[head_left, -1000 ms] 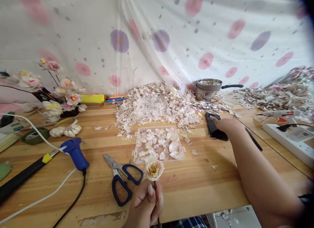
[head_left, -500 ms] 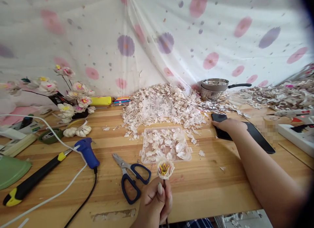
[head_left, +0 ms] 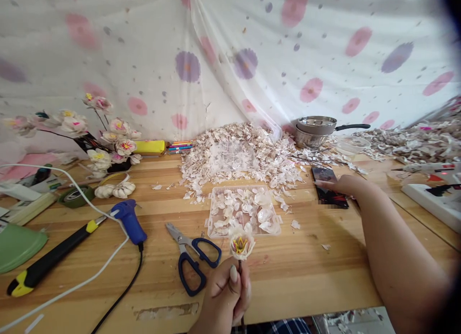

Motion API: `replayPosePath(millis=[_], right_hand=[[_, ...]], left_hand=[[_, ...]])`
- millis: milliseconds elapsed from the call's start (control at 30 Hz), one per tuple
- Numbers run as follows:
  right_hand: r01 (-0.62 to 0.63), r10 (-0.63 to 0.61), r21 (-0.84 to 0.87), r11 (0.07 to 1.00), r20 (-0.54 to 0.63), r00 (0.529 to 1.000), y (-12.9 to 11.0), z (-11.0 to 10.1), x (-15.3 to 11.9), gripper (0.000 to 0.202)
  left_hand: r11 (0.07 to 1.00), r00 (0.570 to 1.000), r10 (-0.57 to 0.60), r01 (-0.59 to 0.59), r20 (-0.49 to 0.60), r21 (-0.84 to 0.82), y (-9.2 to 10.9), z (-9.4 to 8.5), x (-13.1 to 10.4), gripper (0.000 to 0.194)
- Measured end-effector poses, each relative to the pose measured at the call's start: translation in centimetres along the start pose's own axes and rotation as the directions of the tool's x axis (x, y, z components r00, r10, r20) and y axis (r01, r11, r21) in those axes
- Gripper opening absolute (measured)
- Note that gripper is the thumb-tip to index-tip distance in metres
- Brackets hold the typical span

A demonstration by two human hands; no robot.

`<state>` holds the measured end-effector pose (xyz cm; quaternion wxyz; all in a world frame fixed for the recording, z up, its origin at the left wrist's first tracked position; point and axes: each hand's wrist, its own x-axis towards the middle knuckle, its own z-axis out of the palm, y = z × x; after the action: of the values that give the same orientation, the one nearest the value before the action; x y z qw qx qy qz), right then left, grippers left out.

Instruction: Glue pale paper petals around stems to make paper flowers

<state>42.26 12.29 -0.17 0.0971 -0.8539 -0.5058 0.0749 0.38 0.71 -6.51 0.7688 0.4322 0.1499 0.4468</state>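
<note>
My left hand [head_left: 230, 288] is closed around the thin dark stem of a handmade flower [head_left: 242, 243], held upright near the table's front edge. The flower has cream petals and a yellow and pink centre. Over to the right, my right hand [head_left: 351, 187] is at a phone [head_left: 328, 173] lying on the table with its screen lit. One finger stretches out across the screen; the other fingers are mostly hidden. Behind the flower is a clear plastic box [head_left: 278, 228] of pale petals. Scissors [head_left: 190, 257] with blue handles lie left of my left hand.
A large petal heap [head_left: 194, 168] lies at the back, with a clear lid [head_left: 234, 156] on it. To the left are a blue glue gun [head_left: 131, 221], a utility knife [head_left: 54, 257], cables and finished flowers [head_left: 120, 144]. Metal pans [head_left: 315, 127] and a white power strip [head_left: 428, 204] stand right.
The phone screen has lit up, and my right hand has shifted right across it. A dark slab seen beside the phone no longer shows. My left hand keeps the flower almost still.
</note>
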Motion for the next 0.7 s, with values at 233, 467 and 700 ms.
replayPosePath(millis=[233,467,700], right_hand=[[0.043,-0.034,-0.04,0.998,0.203,0.979,3.0,-0.3,0.8,0.034],[-0.093,0.1,-0.065,0.994,0.114,0.988,4.3,0.7,2.3,0.036],[-0.105,0.11,0.078,0.991,-0.066,0.992,6.9,0.9,2.2,0.062]], left_hand=[[0.997,0.996,-0.083,0.083,-0.028,-0.003,0.6,0.3,-0.2,0.041],[0.997,0.996,-0.074,0.075,-0.048,0.004,0.6,0.2,-0.3,0.04],[0.998,0.997,-0.064,0.063,-0.044,-0.017,0.1,0.0,-0.4,0.039]])
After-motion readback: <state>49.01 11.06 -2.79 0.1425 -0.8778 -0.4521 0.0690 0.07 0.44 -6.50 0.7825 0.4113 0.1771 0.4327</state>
